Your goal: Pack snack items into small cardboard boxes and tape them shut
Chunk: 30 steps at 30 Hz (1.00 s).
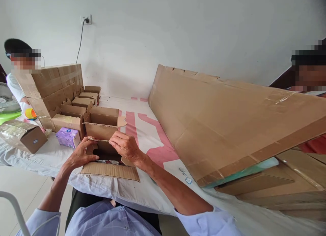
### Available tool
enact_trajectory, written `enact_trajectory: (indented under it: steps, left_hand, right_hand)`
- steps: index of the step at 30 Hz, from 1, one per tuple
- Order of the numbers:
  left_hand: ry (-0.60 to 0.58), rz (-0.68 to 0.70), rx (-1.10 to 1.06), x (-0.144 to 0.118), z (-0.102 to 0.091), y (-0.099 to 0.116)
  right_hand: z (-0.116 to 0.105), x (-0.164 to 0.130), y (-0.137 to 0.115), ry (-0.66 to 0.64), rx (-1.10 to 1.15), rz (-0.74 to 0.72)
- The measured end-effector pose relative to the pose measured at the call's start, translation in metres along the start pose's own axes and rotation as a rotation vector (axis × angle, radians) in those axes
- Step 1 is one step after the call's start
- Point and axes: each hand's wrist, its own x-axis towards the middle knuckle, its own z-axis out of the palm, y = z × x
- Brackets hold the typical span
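Low in the centre-left of the frame, both forearms reach forward from pale blue sleeves to a small unfolded cardboard box (109, 161) lying at the near edge of the cloth-covered worktop (152, 127). The left hand (83, 154) is curled with its palm turned inward, thumb lying along the box's dark opening and fingers pinched on the left end of the upright flap's top edge. The right hand (124, 146) arches over from the right, wrist bent, knuckles up, its fingertips closed on the same flap edge just beside the left hand's. The box's near flap lies flat toward the bottom of the frame.

Just above stands an open folded carton (102, 122), and a row of similar cartons runs toward the upper left. A purple tissue pack (67, 137) sits left of the hands. A large flattened cardboard sheet (224, 120) fills the right half.
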Motion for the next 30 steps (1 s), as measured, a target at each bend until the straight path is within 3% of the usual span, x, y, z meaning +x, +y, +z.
enact_trajectory:
  steps: [3,6,11,15,16,18,21,25,30]
  left_hand:
    - [0.019,-0.020,0.031,0.000,0.000,-0.001]
    - [0.011,-0.027,0.044,-0.001,-0.002,-0.001]
    - [-0.062,-0.050,0.043,-0.005,-0.009,0.001]
    - [-0.137,-0.056,0.037,-0.007,-0.017,-0.003]
    - [-0.158,-0.048,0.037,-0.008,-0.019,-0.004]
    - [-0.193,-0.031,0.048,-0.008,-0.022,-0.005]
    - [-0.215,-0.036,0.084,-0.010,-0.024,-0.005]
    - [-0.217,-0.047,0.118,-0.013,-0.025,-0.001]
    - [-0.203,-0.064,0.142,-0.017,-0.025,0.003]
  right_hand:
    - [-0.017,0.001,-0.012,0.181,0.306,0.207]
    - [-0.052,-0.009,-0.027,0.134,0.464,0.437]
    - [-0.118,-0.063,-0.051,-0.405,0.492,0.590]
    - [-0.146,-0.146,-0.056,-0.837,0.268,0.741]
    - [-0.149,-0.170,-0.055,-0.889,0.196,0.787]
    - [-0.151,-0.215,-0.052,-0.830,0.050,0.858]
    - [-0.146,-0.264,-0.049,-0.759,0.077,0.822]
    - [-0.130,-0.296,-0.045,-0.694,0.084,0.880]
    - [-0.110,-0.345,-0.041,-0.648,-0.220,0.883]
